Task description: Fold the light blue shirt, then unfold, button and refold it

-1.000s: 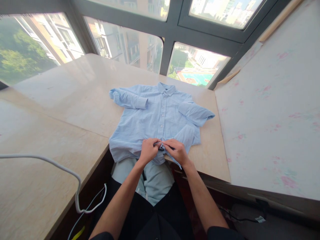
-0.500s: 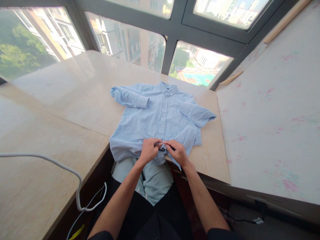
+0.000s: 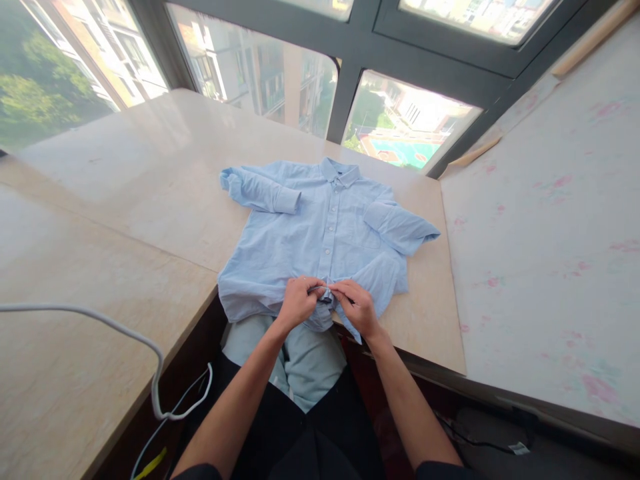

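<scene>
Reader: Where does the garment lie?

Me: My pale blue shirt [image 3: 280, 240] is spread front side up on the bench [image 3: 150, 160]. Its collar [image 3: 351, 176] points to the far side, and part of its hem hangs over the near edge, above my pale trousers [image 3: 313, 363].

Reader: And the sleeves?

Me: The left sleeve [image 3: 260, 190] is folded inward, its cuff lying on the body of the shirt; the right sleeve [image 3: 403, 228] is bent, with one corner pointing outward to the right.

Reader: What are your fingers doing?

Me: The fingers of my left hand [image 3: 300, 300] and right hand [image 3: 359, 308] are pinched closed on the shirt's front edge, near the hem and below the visible buttons. The tips meet or nearly meet; I cannot tell which. A small dark patch shows just beneath them, too small to identify.

Reader: What surrounds the bench?

Me: A grey window frame [image 3: 345, 100] at the far side, a flower-patterned panel [image 3: 540, 240] at the right, and a white cable [image 3: 75, 309] at the near left.
</scene>
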Demonstrator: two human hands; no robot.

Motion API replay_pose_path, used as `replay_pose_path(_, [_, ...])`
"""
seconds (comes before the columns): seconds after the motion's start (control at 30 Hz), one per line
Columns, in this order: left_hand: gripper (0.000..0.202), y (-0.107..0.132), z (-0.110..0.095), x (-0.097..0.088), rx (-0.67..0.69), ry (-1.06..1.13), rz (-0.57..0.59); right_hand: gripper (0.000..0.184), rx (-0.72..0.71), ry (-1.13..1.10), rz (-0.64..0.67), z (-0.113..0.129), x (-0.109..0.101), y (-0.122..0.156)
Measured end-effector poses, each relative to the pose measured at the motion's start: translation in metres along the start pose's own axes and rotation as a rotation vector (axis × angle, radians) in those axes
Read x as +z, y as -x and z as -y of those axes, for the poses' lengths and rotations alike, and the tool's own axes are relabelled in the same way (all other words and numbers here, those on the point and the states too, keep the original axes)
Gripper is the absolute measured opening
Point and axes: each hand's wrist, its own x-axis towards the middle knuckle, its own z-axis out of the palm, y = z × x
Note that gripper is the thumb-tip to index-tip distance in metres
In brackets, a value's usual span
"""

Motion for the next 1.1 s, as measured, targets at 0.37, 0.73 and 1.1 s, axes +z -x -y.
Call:
replay_pose_path(0.37, [0.020, 0.0026, -0.0016, -0.0002, -0.004, 0.016, -0.006, 0.019, 0.028, 0.057, 0.018, 0.0006, 0.0018, 0.0003])
replay_pose_path(0.73, [0.014, 0.0080, -0.0040, 0.0068, -0.033, 0.001, -0.112, 0.016, 0.014, 0.115, -0.044, -0.0026, 0.0047, 0.0018])
replay_pose_path(1.1, [0.013, 0.0080, -0.0076, 0.0068, -0.056, -0.020, -0.125, 0.017, -0.023, 0.196, -0.011, -0.0026, 0.0057, 0.0042])
